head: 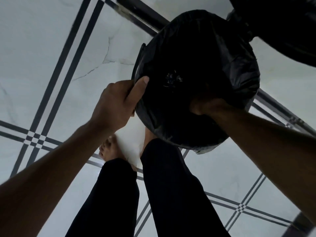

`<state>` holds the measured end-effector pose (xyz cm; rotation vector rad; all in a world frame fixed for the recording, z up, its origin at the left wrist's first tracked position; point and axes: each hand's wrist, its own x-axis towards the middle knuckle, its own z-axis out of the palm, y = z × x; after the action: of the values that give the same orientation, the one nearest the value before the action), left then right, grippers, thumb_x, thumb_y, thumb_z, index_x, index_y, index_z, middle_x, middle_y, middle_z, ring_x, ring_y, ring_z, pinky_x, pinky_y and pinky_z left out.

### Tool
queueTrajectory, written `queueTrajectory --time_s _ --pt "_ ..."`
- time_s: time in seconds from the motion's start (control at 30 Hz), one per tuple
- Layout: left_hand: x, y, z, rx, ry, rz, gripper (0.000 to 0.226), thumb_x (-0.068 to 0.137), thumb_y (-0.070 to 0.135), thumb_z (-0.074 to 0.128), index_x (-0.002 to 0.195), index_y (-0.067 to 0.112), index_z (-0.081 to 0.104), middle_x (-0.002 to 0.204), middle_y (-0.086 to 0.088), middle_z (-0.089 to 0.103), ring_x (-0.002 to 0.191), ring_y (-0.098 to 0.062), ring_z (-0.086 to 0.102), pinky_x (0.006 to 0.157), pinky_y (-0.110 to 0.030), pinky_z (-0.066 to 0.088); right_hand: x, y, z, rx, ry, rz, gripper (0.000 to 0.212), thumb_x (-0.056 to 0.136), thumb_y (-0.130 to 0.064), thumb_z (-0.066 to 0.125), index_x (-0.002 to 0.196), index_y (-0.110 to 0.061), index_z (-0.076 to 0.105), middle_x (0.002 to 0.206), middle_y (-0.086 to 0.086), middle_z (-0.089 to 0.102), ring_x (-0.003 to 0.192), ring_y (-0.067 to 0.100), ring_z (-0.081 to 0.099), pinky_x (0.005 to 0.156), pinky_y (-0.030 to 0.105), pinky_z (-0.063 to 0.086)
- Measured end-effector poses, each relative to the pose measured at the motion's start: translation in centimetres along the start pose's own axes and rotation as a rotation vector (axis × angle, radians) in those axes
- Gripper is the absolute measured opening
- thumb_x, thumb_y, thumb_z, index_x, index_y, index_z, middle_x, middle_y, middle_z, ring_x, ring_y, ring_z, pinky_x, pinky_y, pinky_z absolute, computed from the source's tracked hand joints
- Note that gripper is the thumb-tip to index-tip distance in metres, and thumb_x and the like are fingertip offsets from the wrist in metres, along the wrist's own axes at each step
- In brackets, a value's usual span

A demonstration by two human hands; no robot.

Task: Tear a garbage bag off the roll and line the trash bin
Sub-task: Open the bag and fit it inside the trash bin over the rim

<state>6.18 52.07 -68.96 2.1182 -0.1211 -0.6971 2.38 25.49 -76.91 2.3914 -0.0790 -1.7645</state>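
Both hands gripping black bag over bin rim, left hand, right hand

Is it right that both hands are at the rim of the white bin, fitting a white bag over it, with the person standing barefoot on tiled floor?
Not quite. The head view shows the bag is black, not white. The rest holds: the left hand and right hand are at the rim of the white bin, and a bare foot stands on the tiled floor.
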Motion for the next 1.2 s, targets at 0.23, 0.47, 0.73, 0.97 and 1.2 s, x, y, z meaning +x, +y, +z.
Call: queueTrajectory --time_s 0.23,0.47,0.73,0.97,1.2 --pt "-2.0 0.7 0.0 -0.048 0.059 -0.122 0.059 0.104 0.045 0.039 0.071 0.0 0.059 0.053 -0.003 0.061 0.047 -0.004 0.061 0.049 -0.019 0.046 -9.8 -4.3 -0.1 0.615 0.758 -0.175 0.033 0.084 -0.019 0.05 0.11 -0.014 0.07 0.11 0.009 0.07 0.109 0.029 0.059 0.099 0.037 0.045" --pt "-5.2 1.9 -1.2 -0.637 0.026 -0.528 0.043 0.103 0.053 0.033 0.093 0.03 0.068 0.079 0.013 0.077 0.082 -0.002 0.073 0.071 -0.025 0.062 -18.0 -5.4 3.1 1.361 1.092 0.347 0.051 0.081 -0.009 0.056 0.131 -0.02 0.051 0.127 -0.001 0.05 0.113 0.011 0.045 0.096 0.019 0.037" --pt "-7.8 4.7 0.5 -1.183 0.166 -0.989 0.062 0.102 0.059 0.025 0.111 0.011 0.063 0.11 -0.009 0.071 0.112 -0.026 0.066 0.095 -0.043 0.054 -18.6 -7.3 4.8 2.303 0.576 0.335 0.036 0.106 -0.037 0.038 0.134 -0.016 0.044 0.116 0.002 0.063 0.115 0.022 0.064 0.075 0.032 0.06" --pt "-8.1 5.8 1.3 -1.412 0.199 -1.074 0.068 0.097 0.067 0.031 0.13 0.015 0.058 0.13 -0.01 0.063 0.121 -0.03 0.059 0.075 -0.048 0.059 -17.6 -5.9 4.7 3.012 0.207 0.331 0.082 0.088 -0.074 0.04 0.125 -0.004 0.062 0.129 0.014 0.066 0.119 0.03 0.063 0.106 0.047 0.046" --pt "-7.9 5.6 2.2 -1.407 0.331 -1.095 0.063 0.099 0.06 0.039 0.117 0.004 0.062 0.125 -0.014 0.068 0.112 -0.029 0.067 0.1 -0.044 0.054 -17.8 -6.2 6.7 3.14 0.24 0.448 0.081 0.095 -0.07 0.028 0.136 -0.004 0.052 0.123 0.01 0.067 0.11 0.026 0.067 0.085 0.043 0.056"
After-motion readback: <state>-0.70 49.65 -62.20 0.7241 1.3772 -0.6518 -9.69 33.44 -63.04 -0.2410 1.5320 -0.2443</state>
